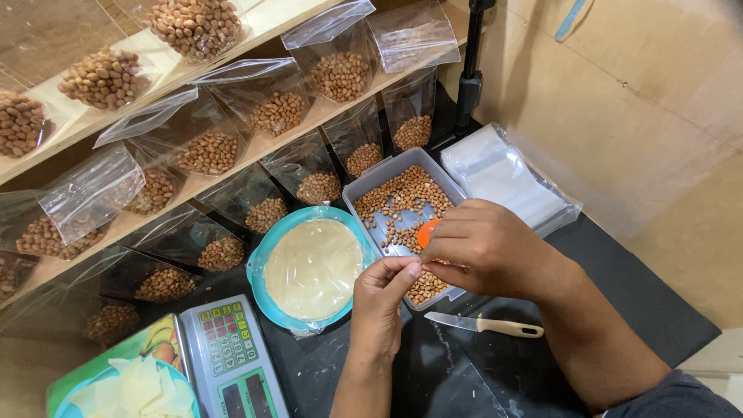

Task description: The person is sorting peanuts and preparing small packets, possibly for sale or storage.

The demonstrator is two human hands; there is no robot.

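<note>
Dark worktop (pixel 619 310), and both hands meet over the near end of a grey rectangular plastic tray of loose peanuts (pixel 370 186). Left hand (pixel 379 306) comes up from below, thumb and forefinger pressed together on something too small to tell. Right hand (pixel 484 248) lies above it, fingers curled, hiding most of an orange scoop (pixel 426 231) in the tray. White-handled knife (pixel 484 325) lies just below the hands. Blue-rimmed bowl under clear film (pixel 309 267) sits left; filled peanut bags (pixel 279 112) line the wooden shelves behind.

My right hand (pixel 487 248) hides most of the orange scoop (pixel 427 231) and part of the tray (pixel 371 179); whatever my fingertips (pixel 414 269) pinch is too small to tell.
</note>
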